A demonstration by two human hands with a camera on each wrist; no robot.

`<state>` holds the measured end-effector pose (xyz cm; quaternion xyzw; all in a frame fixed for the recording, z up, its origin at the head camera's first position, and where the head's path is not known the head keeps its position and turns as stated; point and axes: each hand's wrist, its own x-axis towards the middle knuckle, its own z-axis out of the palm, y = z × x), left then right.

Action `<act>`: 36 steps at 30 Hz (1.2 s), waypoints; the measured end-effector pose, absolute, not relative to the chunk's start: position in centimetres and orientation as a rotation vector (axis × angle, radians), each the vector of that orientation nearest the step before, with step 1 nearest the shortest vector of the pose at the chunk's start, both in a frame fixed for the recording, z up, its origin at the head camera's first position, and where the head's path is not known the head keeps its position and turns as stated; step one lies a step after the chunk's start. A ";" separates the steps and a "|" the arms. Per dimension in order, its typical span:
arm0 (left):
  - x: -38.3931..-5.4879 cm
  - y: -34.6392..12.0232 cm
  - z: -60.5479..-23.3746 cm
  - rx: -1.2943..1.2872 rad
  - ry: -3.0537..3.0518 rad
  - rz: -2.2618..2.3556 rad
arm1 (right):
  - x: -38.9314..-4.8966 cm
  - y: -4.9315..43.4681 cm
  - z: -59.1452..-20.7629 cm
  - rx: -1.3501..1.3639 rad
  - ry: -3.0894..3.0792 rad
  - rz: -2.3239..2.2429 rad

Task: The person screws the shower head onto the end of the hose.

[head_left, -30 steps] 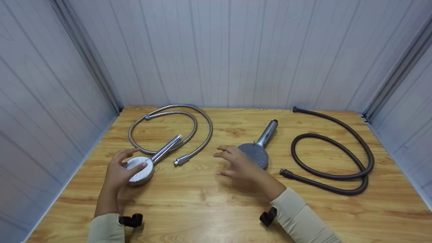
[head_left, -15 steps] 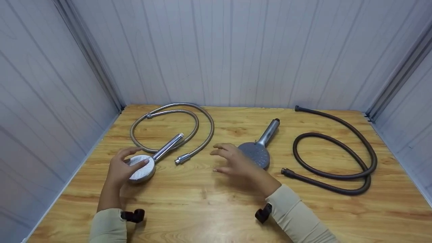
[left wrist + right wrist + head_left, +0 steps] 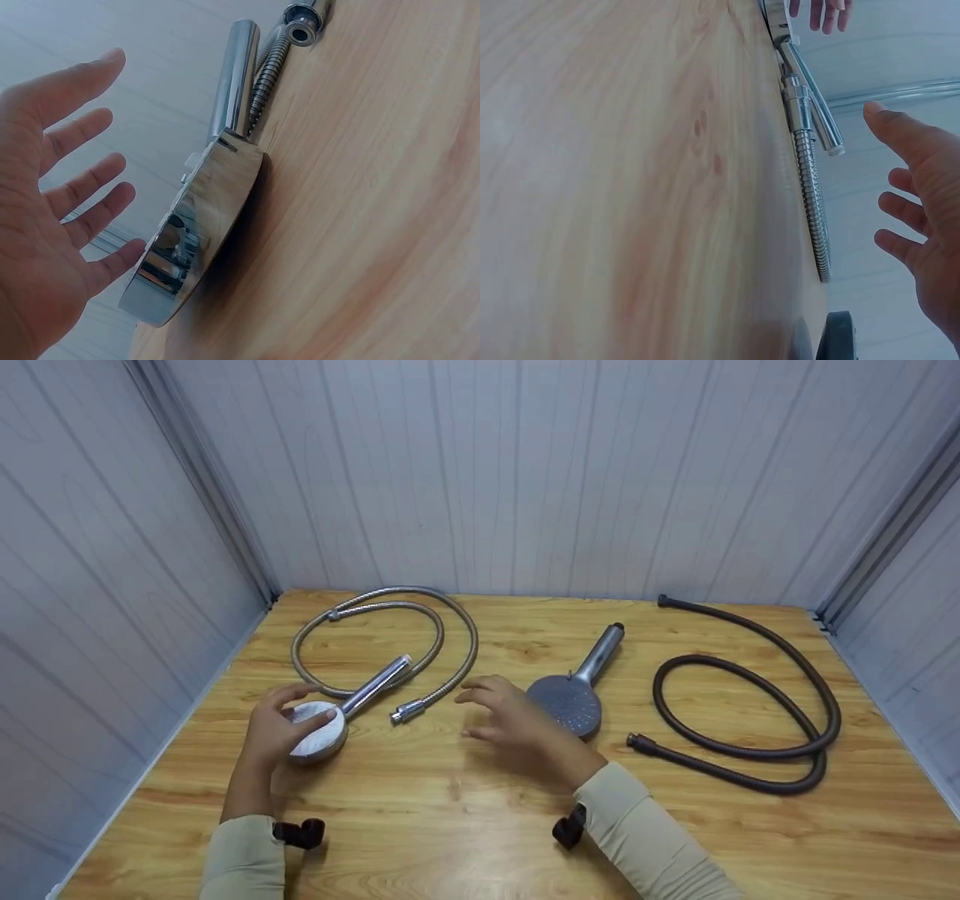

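My left hand (image 3: 270, 731) is held over the round face of a chrome handheld shower head (image 3: 321, 741), which lies face up with its handle angled away to the right. In the left wrist view its fingers (image 3: 79, 135) are spread and the shower head (image 3: 214, 202) lies beyond them, not gripped. My right hand (image 3: 514, 720) hovers above the table, fingers loosely bent with nothing in them. Just right of it lies a grey shower head (image 3: 566, 701), its lower edge partly hidden by the hand and wrist. Behind the chrome one, a silver metal shower hose (image 3: 475, 637) is coiled.
A dark shower hose (image 3: 831, 705) lies looped at the right, its near end fitting (image 3: 642, 743) pointing left. The wooden table (image 3: 450, 817) meets pale panel walls (image 3: 480, 480) at the back and both sides.
My right hand has drifted left, away from the grey shower head, showing more of its face. The left hand stays over the chrome shower head. The head view has shifted slightly.
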<state>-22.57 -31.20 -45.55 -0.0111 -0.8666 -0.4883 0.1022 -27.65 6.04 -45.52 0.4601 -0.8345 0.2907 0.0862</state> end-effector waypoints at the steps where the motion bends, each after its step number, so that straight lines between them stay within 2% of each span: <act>1: -22.6 -31.2 -45.5 -0.034 -2.560 -1.440 | -27.7 5.9 -45.6 1.378 -2.479 0.864; 36: -24.5 -29.9 -46.0 -0.064 -2.701 -1.310 | -29.1 1.4 -46.7 1.302 -2.586 1.159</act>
